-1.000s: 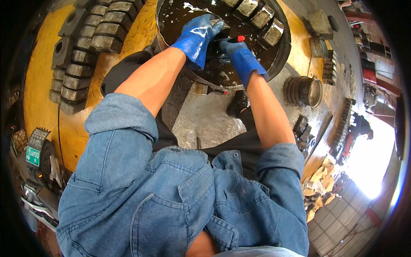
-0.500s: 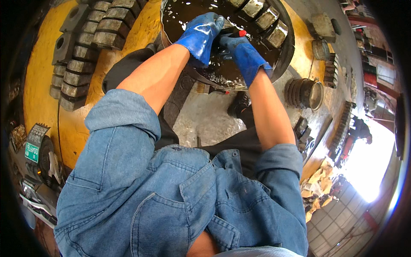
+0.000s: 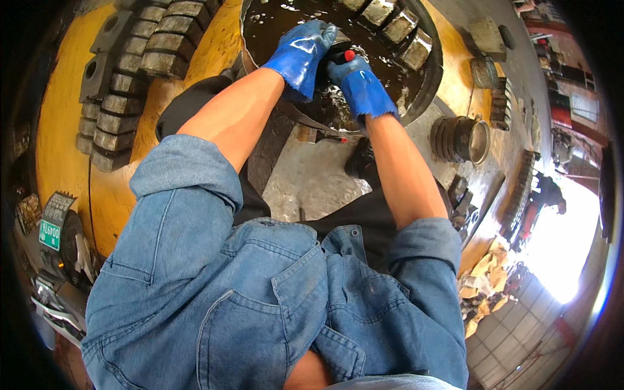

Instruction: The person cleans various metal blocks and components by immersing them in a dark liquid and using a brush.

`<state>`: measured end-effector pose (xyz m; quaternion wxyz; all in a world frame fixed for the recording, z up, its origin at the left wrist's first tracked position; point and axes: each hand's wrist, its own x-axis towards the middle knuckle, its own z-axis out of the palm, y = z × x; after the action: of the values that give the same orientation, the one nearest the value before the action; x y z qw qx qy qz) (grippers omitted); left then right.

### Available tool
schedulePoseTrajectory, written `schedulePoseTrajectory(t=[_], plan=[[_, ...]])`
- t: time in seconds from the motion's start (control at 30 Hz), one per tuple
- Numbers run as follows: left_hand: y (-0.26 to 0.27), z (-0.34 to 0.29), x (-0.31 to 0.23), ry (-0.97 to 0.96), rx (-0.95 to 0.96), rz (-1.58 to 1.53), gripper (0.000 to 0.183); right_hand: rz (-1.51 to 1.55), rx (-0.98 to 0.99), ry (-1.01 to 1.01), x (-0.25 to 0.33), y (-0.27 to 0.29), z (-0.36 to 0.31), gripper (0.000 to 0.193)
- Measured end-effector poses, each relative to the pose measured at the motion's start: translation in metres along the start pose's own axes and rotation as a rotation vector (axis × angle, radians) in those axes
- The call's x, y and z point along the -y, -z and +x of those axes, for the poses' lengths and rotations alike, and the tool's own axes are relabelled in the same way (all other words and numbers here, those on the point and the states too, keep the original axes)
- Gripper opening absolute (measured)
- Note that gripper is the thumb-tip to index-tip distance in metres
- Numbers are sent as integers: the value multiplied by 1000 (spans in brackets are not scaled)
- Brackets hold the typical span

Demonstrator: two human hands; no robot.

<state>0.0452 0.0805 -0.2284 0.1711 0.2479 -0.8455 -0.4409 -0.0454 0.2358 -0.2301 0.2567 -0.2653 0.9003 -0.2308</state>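
Left hand (gloved in blue, as is its fellow) grasping a dark block, largely hidden, within the tub; next, a red-ended tool, clasped in the right hand.

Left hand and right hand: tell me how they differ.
The left hand is higher in the picture; the right hand is lower.
The right hand closes around a red-ended handle; no such handle shows at the left hand, whose grip is partly hidden.
The left hand's forearm slants up to the right, the right hand's up to the left.
Both wear blue gloves, over the round basin.
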Motion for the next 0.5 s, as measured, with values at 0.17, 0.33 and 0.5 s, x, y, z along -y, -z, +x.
schedulePoseTrajectory(t=[0.17, 0.33, 0.5], plan=[[10, -6, -9, -77, 69, -109, 58, 253, 114, -181, 7, 49, -4, 30], [-17, 15, 4, 284, 128, -814, 58, 548, -28, -86, -8, 101, -54, 29], [-23, -16, -33, -236, 132, 278, 78, 707, -147, -124, -50, 110, -77, 26]])
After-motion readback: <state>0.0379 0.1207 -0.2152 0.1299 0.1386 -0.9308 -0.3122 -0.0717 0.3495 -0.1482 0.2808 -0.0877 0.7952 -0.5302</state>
